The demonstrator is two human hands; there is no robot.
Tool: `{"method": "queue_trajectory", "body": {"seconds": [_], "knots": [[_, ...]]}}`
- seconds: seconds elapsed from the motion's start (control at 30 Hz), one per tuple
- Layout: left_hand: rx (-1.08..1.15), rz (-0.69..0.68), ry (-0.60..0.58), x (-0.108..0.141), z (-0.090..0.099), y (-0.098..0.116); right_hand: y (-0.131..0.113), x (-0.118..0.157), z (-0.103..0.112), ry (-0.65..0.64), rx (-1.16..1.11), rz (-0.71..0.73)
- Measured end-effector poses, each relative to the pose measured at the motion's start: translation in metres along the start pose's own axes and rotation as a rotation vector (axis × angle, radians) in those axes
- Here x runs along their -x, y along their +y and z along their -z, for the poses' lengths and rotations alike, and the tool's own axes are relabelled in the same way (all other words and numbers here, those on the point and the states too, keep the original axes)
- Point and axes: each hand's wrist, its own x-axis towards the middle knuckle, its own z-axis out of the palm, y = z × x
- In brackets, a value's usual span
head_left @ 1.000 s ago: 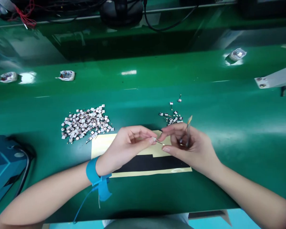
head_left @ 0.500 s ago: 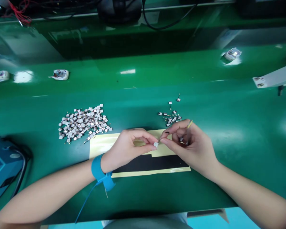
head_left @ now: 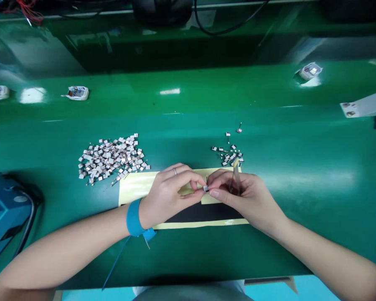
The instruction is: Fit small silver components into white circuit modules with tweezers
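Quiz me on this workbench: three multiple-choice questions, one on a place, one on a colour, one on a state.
1. Where is the larger heap of tiny white-and-copper pieces?
A. On the black strip
B. Left of the smaller heap
C. On the blue box

2. What colour is the fabric strap on the left wrist?
A. Red
B. White
C. Blue

3. What does the right hand do with the slender metal tweezers?
A. Holds them
B. Leaves them lying
C. Passes them on

1 B: it lies clearly leftward.
2 C: the strap shows blue.
3 A: its fingers curl around them.
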Motion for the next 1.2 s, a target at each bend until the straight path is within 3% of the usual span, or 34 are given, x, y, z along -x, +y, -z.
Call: {"method": "queue_trajectory", "body": {"seconds": [0.57, 0.7, 0.87, 1.07, 1.2], "knots": [[-0.070, -0.027, 0.039, 0.001, -0.002, -0.003, 0.000, -0.001, -0.008, 0.054, 0.053, -0.012], [-0.058, -0.024, 0.019, 0.001, -0.003, -0.003, 0.003, -0.003, -0.008, 0.064, -0.064, -0.040], [-0.006, 0.011, 0.002, -0.001, -0.001, -0.001, 0.005, -0.005, 0.000, -0.012, -0.278, -0.119], [-0.030, -0.032, -0.061, 0.001, -0.003, -0.001, -0.002, -0.003, 0.000, -0.025, 0.026, -0.092], [-0.259, -0.110, -0.248, -0.009, 0.016, 0.003, 0.000, -0.004, 0.009, 0.077, 0.248, 0.051]]}}
